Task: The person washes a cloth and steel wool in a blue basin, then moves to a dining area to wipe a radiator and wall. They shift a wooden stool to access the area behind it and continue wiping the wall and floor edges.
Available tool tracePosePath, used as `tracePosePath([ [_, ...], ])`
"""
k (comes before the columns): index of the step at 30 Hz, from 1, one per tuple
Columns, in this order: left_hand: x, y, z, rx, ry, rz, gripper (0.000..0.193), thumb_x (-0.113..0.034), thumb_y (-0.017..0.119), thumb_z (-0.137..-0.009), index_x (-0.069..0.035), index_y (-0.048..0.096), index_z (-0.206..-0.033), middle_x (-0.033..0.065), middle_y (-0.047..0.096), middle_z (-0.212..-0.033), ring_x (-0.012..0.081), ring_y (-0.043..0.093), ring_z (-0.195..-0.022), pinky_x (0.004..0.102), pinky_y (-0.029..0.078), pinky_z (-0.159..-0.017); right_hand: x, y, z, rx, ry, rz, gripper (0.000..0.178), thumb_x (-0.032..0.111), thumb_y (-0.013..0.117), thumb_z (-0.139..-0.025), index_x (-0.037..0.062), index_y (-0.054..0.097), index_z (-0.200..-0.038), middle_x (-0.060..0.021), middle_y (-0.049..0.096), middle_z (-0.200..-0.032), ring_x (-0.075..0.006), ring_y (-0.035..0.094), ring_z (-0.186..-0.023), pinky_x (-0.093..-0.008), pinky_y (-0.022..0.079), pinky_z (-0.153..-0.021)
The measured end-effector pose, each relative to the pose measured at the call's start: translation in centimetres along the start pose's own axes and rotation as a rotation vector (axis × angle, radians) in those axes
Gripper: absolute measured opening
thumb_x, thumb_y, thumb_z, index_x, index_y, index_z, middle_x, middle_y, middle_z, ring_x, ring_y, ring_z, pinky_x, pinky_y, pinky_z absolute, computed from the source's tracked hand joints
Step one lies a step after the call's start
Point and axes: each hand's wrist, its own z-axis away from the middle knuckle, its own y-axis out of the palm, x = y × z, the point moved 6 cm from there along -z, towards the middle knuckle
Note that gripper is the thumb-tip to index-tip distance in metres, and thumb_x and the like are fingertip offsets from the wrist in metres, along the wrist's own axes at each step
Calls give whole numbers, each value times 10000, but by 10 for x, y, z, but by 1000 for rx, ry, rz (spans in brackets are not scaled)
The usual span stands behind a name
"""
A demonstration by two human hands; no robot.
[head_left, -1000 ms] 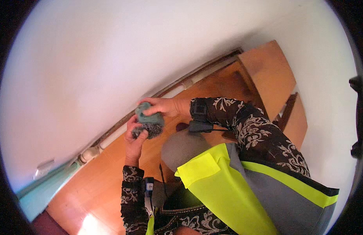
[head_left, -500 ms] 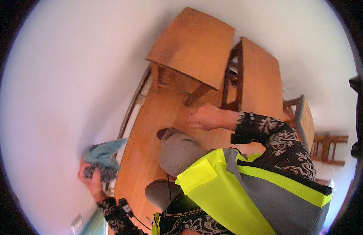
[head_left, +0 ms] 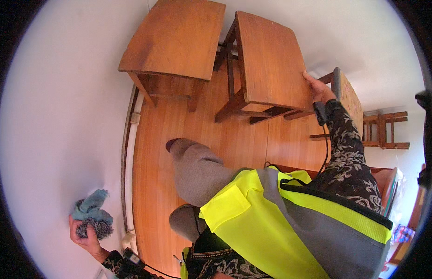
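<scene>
My left hand (head_left: 89, 239) is closed around a bunched cloth (head_left: 92, 215), teal at the top and speckled grey below. It is beside the white wall (head_left: 53, 153); I cannot tell whether the cloth touches it. At the right, my right hand (head_left: 320, 88) grips the right edge of a brown wooden stool (head_left: 272, 60), one digit over the rim and the other fingers partly hidden. A second wooden stool (head_left: 174, 39) stands to its left, a narrow gap between the two tops.
Along the wall's foot runs a white pipe (head_left: 128, 176) above the wood-plank floor (head_left: 244, 144). Another stool with a patterned top (head_left: 350, 95) stands right of my right hand. A wooden rack-like frame (head_left: 386, 131) is farther right. My grey-clad knee (head_left: 197, 169) juts forward.
My right hand has moved from in front of the stools to the right stool's edge. My left hand still holds the cloth, now lower in view. The view has shifted, so both stools appear farther left.
</scene>
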Motion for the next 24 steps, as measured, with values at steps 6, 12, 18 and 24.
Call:
tracePosePath([
  [6, -7, 12, -18, 3, 109, -237, 174, -29, 597, -650, 21, 527, -802, 264, 583, -1099, 401, 541, -1048, 418, 387, -937, -41, 28, 6, 64, -170, -256, 647, 475, 642, -821, 41, 485, -1273, -143, 555, -1202, -229, 567, -1042, -384, 483, -843],
  [12, 2, 10, -24, -5, 125, -267, 207, -29, 608, -646, 34, 560, -838, 256, 594, -1081, 409, 542, -1052, 411, 397, -925, -49, 15, 61, -67, -154, -124, 678, 510, 592, -838, 38, 458, -1306, -132, 544, -1230, -215, 562, -1052, -340, 450, -878],
  [18, 9, 12, -22, -110, 141, -230, 219, -22, 614, -630, 42, 554, -831, 258, 589, -1081, 387, 556, -987, 399, 404, -918, -88, -66, 78, -153, -216, -262, 580, 392, 591, -872, 21, 467, -1301, -93, 543, -1258, -214, 537, -1099, -317, 436, -910],
  [24, 0, 8, -16, -72, 139, -203, 199, -13, 601, -594, 20, 513, -769, 232, 585, -978, 360, 555, -865, 371, 429, -830, -121, -128, 44, -223, -212, -119, 701, 485, 617, -830, 75, 425, -1365, -106, 446, -1365, -257, 427, -1232, -380, 338, -1019],
])
